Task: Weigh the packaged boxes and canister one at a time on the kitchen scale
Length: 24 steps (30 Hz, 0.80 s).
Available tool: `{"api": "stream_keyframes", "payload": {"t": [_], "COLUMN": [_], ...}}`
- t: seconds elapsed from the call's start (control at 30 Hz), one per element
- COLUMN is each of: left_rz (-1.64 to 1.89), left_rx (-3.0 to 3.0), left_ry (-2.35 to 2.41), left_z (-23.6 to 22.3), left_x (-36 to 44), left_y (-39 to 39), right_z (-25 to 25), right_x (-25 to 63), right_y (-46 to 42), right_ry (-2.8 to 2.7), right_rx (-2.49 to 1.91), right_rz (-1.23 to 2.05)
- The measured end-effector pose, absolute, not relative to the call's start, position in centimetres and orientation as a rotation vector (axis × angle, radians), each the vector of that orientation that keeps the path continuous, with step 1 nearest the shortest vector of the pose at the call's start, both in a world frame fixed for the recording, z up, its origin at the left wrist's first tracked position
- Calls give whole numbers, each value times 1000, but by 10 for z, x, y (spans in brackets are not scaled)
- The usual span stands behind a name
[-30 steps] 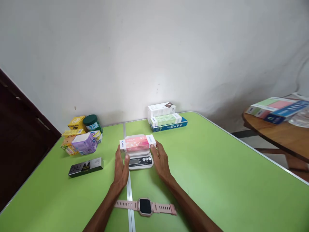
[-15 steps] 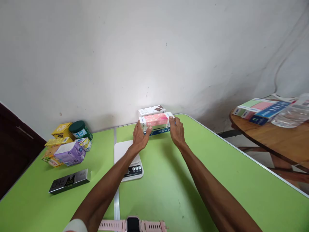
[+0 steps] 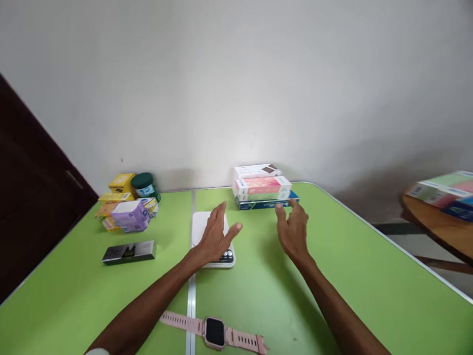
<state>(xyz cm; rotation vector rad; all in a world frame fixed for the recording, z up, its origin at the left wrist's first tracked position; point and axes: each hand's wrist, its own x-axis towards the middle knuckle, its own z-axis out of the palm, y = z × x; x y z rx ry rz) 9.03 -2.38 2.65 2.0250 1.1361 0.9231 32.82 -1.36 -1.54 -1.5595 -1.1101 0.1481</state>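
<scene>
A pink-and-white box [image 3: 263,185] lies on the stack of boxes against the wall, above a dark blue box [image 3: 264,203] and in front of a white box [image 3: 254,170]. My left hand [image 3: 216,236] is open above the white kitchen scale [image 3: 199,222], covering part of it, with fingers and thumb apart. My right hand [image 3: 293,229] hangs just in front of the stack's right end, open and holding nothing, thumb and fingers spread. A pink-strapped smartwatch [image 3: 215,332] lies at the near edge of the green table [image 3: 258,281].
To the left stand a purple pack [image 3: 129,215], yellow boxes [image 3: 122,181] and a green-lidded jar [image 3: 144,183]. Nearer lies a silver-black box [image 3: 129,252]. On the right, a wooden table [image 3: 424,212] holds more boxes [image 3: 445,190].
Both hands have let go of the pink-and-white box and drawn back toward me, opening. It now rests on the stack. The camera view has shifted left.
</scene>
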Motion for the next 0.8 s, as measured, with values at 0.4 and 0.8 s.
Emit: {"api": "stream_keyframes", "payload": {"t": [0.4,0.8], "left_rz": [1926,1398], "left_rx": [1623,1096], "left_ry": [2167,2095], "left_z": [15,-36], "left_x": [-144,-194], "left_y": [-85,-77], "right_z": [9,-35], "right_x": [99,-21], "right_y": [-81,-80], "right_ry": [-1624,-1548], "right_rx": [-1111,-1197], "right_rz": [1072,1476]}}
